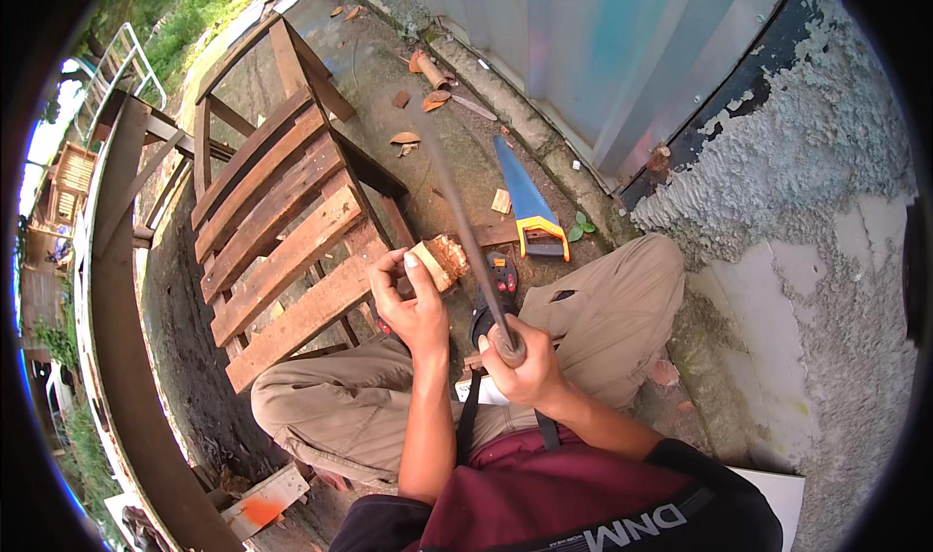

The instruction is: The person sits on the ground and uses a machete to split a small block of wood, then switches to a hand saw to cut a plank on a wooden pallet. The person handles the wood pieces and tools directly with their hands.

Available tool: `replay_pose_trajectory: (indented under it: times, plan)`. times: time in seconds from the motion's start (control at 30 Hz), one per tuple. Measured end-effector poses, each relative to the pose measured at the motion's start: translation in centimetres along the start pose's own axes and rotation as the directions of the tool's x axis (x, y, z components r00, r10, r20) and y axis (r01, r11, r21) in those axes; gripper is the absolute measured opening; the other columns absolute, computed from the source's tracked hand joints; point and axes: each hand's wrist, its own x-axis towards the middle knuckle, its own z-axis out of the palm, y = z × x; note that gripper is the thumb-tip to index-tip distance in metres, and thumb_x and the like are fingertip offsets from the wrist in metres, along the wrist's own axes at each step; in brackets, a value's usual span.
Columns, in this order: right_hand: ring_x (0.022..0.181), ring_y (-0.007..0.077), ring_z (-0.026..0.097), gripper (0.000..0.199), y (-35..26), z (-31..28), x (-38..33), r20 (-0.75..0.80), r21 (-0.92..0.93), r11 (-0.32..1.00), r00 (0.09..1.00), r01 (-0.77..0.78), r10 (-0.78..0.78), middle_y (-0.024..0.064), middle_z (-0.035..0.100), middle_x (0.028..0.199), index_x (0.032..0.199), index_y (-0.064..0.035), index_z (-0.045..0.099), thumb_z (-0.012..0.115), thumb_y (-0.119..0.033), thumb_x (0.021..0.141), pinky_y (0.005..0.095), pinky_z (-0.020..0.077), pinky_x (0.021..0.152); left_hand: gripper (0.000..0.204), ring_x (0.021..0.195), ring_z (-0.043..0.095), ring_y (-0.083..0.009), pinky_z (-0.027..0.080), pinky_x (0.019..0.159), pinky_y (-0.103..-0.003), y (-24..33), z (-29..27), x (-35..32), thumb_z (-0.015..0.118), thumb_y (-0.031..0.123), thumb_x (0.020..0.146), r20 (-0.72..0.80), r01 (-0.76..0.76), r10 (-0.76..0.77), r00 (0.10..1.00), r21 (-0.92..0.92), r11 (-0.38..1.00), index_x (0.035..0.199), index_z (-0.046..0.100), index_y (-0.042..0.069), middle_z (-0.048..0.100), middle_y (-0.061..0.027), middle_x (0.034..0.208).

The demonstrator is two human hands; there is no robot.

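Note:
My left hand [416, 309] grips a small wood block [440, 264] between thumb and fingers. The block's far side is rough and splintered, with pale chopped-looking wood. In my right hand [533, 365] is the round wooden handle of a machete [467, 229]. Its long dark blade points away from me, tilted up to the left, and its far end is smeared by motion. The blade passes just right of the block, and I cannot tell whether they touch. Both hands are above my crossed legs.
A slatted wooden bench frame [282, 224] lies to the left of my hands. On the concrete beyond my right knee rests a handsaw [528, 202] with an orange and black handle. A small wood offcut [501, 200] and dry leaves lie nearby. A metal wall [622, 56] rises at the right.

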Motion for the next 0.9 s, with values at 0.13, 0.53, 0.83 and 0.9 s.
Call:
replay_pose_trajectory:
  times: [0.13, 0.53, 0.83, 0.9]
  plan:
    - [0.074, 0.0374, 0.072, 0.034, 5.8, 0.1, -1.3, 0.098, -0.191, 0.946, 0.954, -0.263, 0.285, 0.0247, 0.067, 0.072, 0.091, 0.0113, 0.064, 0.071, -0.021, 0.084, 0.0415, 0.0557, 0.07, 0.018, 0.081, 0.056, -0.0134, 0.047, 0.075, -0.029, 0.6, -0.1, 0.2, 0.063, 0.016, 0.099, 0.006, 0.012, -0.012, 1.0, 0.007, 1.0, 0.103, 0.062, -0.001, 0.062, -0.0061, 0.092]
    - [0.057, 0.0143, 0.056, 0.02, 3.7, 0.0, 1.2, 0.113, -0.139, 0.952, 0.95, -0.273, 0.289, 0.0111, 0.061, 0.062, 0.087, 0.0053, 0.061, 0.068, -0.014, 0.086, 0.036, 0.0462, 0.058, 0.018, 0.085, 0.056, -0.0163, 0.047, 0.08, -0.032, 0.2, 0.8, 1.9, 0.061, 0.015, 0.1, -0.016, 0.021, -0.021, 1.0, 0.018, 1.0, 0.103, 0.062, -0.003, 0.063, -0.0085, 0.093]
    - [0.051, 0.0249, 0.059, 0.015, -3.5, -2.2, 1.7, 0.073, -0.078, 0.997, 0.997, 0.013, -0.008, 0.0127, 0.056, 0.06, 0.083, -0.0004, 0.058, 0.068, -0.011, 0.084, 0.0369, 0.0462, 0.054, 0.018, 0.083, 0.057, -0.0146, 0.048, 0.078, -0.031, -0.1, 0.5, 1.5, 0.062, 0.015, 0.1, -0.011, 0.047, -0.047, 0.999, 0.004, 0.999, 0.103, 0.062, -0.002, 0.062, -0.0071, 0.093]
    - [0.051, 0.0279, 0.062, 0.015, -0.6, -1.7, 1.1, 0.063, -0.068, 0.997, 0.997, 0.048, -0.043, 0.0147, 0.059, 0.061, 0.084, 0.0009, 0.058, 0.067, -0.011, 0.084, 0.0384, 0.0459, 0.054, 0.018, 0.083, 0.057, -0.0138, 0.049, 0.077, -0.031, 0.2, 0.7, 1.2, 0.062, 0.015, 0.1, -0.011, 0.06, -0.06, 0.998, -0.021, 0.998, 0.103, 0.062, -0.002, 0.062, -0.0068, 0.093]
